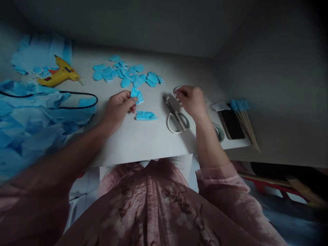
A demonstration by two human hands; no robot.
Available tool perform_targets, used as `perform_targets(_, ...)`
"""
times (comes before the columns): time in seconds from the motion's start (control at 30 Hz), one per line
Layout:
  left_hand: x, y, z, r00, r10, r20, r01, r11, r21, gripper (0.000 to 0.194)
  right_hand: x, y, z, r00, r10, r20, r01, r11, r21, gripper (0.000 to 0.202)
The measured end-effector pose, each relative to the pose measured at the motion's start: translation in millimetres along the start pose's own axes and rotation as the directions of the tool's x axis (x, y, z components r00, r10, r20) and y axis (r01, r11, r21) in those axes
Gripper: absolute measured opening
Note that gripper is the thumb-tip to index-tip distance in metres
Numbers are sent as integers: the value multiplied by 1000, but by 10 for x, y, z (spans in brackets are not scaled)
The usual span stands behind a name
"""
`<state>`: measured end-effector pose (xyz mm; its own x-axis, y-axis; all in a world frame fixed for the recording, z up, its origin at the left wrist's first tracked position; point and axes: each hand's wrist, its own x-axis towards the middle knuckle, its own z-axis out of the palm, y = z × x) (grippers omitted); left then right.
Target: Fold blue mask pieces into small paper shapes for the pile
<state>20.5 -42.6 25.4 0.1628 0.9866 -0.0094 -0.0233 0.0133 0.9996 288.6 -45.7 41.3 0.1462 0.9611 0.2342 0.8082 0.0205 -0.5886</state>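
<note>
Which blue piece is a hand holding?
The blue piece pinched in the left hand; the lone piece below and the scattered pieces lie on the table.

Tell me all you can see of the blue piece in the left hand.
The blue piece is small, light blue and creased, apparently thin fabric, with a paler lower edge. The left hand pinches its left side between thumb and fingers. It is tilted; whether it touches the white table is unclear.

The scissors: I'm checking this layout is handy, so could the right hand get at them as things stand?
Probably yes: the scissors lie close beside the right hand, with nothing seen covering them. A thin loop shows at that hand; if held, it might need putting down first.
</note>
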Motion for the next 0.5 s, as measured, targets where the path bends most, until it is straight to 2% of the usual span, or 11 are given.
perform_targets(0.07,-16,24,12,1000,-1,14,1,1000,-20,13,-37,20,36,999,26,31,-22,994,-111,22)
perform_targets(0.13,-21,32,18,1000,6,17,-6,1000,-30,15,-59,18,90,998,34,49,-27,990,-139,24)
perform_targets(0.3,-8,21,23,1000,11,7,-11,1000,-21,15,-39,6,221,998,13,53,-10,998,-60,23)
perform_targets(0.5,-12,29,40,1000,-9,12,9,998,-56,15,-34,109,347,999,38,21,-37,999,-34,21)
